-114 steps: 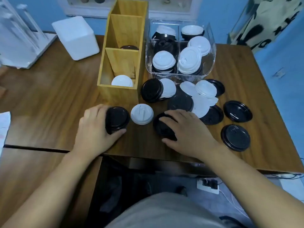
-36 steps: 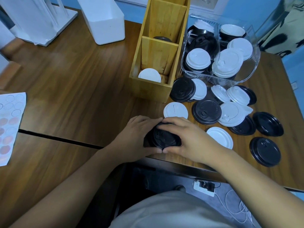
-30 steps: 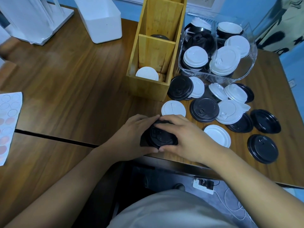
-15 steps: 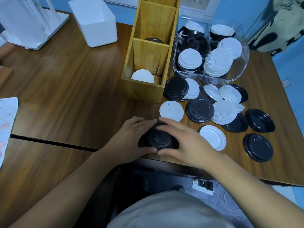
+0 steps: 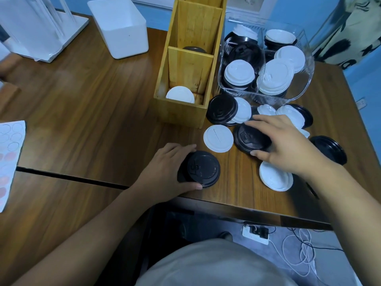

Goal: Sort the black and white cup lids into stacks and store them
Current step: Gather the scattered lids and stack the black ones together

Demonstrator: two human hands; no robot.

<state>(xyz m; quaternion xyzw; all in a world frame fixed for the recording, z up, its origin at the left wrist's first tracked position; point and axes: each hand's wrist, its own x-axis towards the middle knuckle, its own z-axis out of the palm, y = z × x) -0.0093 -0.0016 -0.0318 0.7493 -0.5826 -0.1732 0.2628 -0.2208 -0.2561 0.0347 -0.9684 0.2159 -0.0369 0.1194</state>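
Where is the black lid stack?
Head view: the black lid stack sits at the table's front edge, held by the left hand, near the lone white lid.

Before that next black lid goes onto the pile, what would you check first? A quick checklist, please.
1. The left hand holds the black stack steady on the table: ok.
2. The right hand has a grip on the loose black lid, fingers over it and thumb at its near edge: ok.
3. Lid colour matches the stack: ok.
4. Lid faces the same way up as the stack: ok.
5. Only one lid in the grip: cannot tell.
6. Way across: the white lid lies flat between them; ok if lifted over.
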